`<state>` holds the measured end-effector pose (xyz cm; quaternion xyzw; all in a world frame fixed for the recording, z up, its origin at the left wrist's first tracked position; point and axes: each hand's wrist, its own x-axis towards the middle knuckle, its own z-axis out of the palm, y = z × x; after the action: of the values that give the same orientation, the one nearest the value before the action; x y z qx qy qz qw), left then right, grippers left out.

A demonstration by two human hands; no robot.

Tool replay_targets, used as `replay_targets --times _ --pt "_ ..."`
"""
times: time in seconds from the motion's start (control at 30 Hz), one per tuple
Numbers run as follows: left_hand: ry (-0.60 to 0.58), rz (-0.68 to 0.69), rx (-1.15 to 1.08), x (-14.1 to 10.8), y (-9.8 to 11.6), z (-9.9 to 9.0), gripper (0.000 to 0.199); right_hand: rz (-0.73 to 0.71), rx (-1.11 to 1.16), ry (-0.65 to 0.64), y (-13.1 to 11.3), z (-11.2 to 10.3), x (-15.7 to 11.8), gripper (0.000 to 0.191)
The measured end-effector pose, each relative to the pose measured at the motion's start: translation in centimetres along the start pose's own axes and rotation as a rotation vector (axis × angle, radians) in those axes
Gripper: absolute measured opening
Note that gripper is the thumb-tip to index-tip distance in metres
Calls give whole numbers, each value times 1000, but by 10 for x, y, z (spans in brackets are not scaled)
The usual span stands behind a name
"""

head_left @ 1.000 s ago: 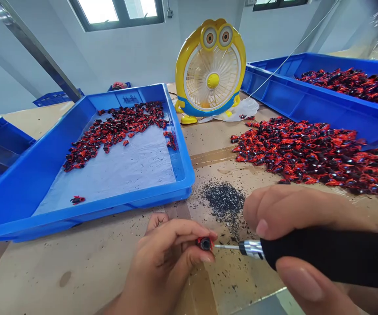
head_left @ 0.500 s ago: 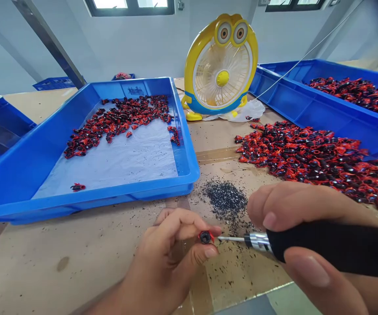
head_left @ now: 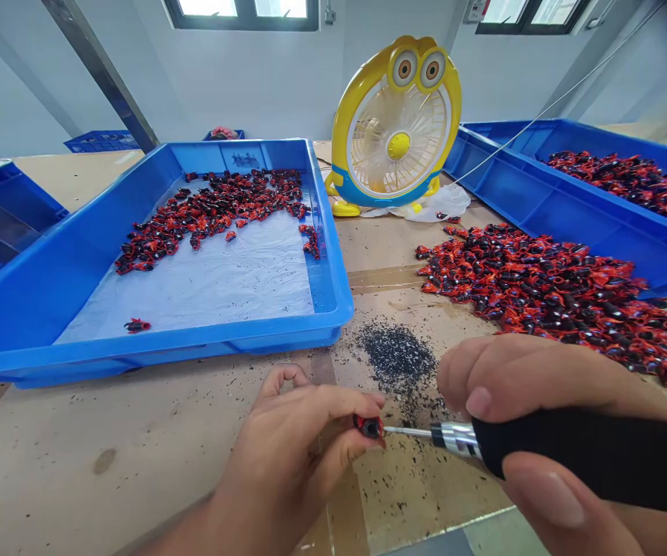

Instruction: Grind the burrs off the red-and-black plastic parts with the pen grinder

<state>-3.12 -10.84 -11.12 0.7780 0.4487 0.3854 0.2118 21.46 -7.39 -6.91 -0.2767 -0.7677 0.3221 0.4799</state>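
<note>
Between the thumb and fingers of my left hand (head_left: 296, 440) is a small red-and-black plastic part (head_left: 369, 427), its round hollow end facing me. My right hand (head_left: 542, 386) is wrapped round the thick black handle of a pen-like rotary tool (head_left: 594, 455) with a silver collar. The tool's thin metal bit points left, its tip at the right side of the part; I cannot tell whether it touches. Black shavings (head_left: 397, 355) lie heaped on the table just behind the hands.
A blue tray (head_left: 194, 340) at left holds similar parts on a white sheet. At right a large pile of parts (head_left: 553, 286) lies before another blue tray (head_left: 600, 216) of parts. A yellow fan (head_left: 398, 147) stands at the back. A thin cord crosses the right tray.
My left hand has turned the part slightly and shifted it a little right and down. The tool stays beside it. The whole view has tilted slightly.
</note>
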Motion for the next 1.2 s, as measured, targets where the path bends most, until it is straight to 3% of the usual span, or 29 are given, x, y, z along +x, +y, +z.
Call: replay_targets --times 0.23,0.43,0.53,0.77,0.93,1.1,1.2 --pt "49 46 170 4 3 -5 10 5 21 20 4 1 5 22" --pt "65 56 167 7 3 -11 7 -31 114 163 8 11 8 14" --pt "92 56 198 6 1 -14 13 -37 144 241 11 16 13 9" --pt "138 30 198 -2 -7 -14 27 -150 95 287 16 23 22 11" --pt "109 -14 200 -1 -11 -13 24 -235 39 269 22 23 26 11" --pt "111 12 183 -1 -12 -10 26 -259 -18 159 28 21 24 14" --pt "105 -2 119 0 -14 -9 26 -257 11 180 29 26 21 11"
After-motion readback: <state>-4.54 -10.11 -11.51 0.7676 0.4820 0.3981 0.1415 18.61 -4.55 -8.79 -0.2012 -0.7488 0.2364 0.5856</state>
